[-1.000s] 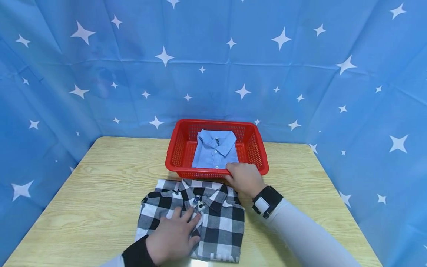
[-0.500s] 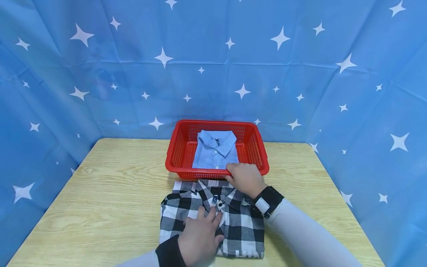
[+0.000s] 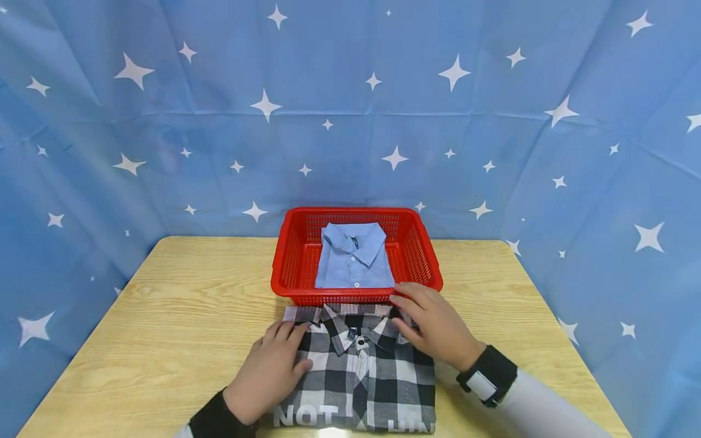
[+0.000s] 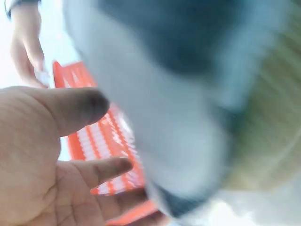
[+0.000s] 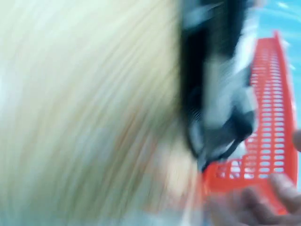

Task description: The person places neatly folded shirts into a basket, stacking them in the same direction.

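Observation:
A folded black-and-white plaid shirt [image 3: 358,377] lies on the table, its collar toward the basket. My left hand [image 3: 271,371] is over the shirt's left side, fingers loosely extended; in the left wrist view its fingers [image 4: 101,169] are spread beside the blurred cloth. The right hand [image 3: 438,325] is at the shirt's upper right corner, fingers relaxed, their tips close to the front rim of a red plastic basket [image 3: 285,261]. Whether they touch rim or cloth, I cannot tell. A folded light blue shirt [image 3: 350,261] lies inside the basket.
The light wood table [image 3: 181,316] extends to both sides of the shirt. Behind the basket hangs a blue curtain [image 3: 328,79] with white stars, which also runs along both sides of the table.
The plaid shirt has slid right, in front of the basket. My left hand has shifted from its middle to its left side. The right hand has let go of the basket rim and moved right.

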### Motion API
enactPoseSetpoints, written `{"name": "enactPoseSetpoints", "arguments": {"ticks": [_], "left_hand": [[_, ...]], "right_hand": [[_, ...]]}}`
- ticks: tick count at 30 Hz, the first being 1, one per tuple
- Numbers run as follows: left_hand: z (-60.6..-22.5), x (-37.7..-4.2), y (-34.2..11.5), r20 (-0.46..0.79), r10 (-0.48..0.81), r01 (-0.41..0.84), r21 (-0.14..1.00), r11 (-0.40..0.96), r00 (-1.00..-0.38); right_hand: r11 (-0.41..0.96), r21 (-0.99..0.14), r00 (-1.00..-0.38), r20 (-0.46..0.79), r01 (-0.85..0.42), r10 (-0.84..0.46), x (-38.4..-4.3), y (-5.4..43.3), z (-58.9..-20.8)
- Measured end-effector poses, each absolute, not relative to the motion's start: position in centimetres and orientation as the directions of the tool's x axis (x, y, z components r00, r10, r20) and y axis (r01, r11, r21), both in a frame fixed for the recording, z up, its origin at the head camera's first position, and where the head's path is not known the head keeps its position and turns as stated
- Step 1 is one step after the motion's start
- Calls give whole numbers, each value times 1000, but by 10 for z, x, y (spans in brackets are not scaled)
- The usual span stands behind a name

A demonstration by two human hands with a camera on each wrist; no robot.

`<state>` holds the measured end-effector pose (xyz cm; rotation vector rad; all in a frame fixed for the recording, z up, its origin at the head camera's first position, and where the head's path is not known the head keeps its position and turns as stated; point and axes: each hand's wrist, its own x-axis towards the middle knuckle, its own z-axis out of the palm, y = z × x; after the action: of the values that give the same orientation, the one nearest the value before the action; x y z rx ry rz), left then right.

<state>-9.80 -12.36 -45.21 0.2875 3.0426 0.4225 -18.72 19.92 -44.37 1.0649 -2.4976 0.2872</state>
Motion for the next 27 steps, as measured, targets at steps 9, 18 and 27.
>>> {"name": "enactPoseSetpoints", "arguments": {"ticks": [9, 18, 27], "left_hand": [[-456, -103, -153, -61, 85, 55, 386, 921, -995], [-465, -111, -152, -83, 69, 31, 392, 919, -994], [-466, -117, -149, -122, 14, -51, 514, 856, -992]], "right_hand": [[722, -414, -825, 388, -554, -411, -163, 235, -460], [377, -915, -920, -262, 141, -291, -160, 238, -458], [258, -885, -791, -462, 387, -401, -162, 245, -465]]}}
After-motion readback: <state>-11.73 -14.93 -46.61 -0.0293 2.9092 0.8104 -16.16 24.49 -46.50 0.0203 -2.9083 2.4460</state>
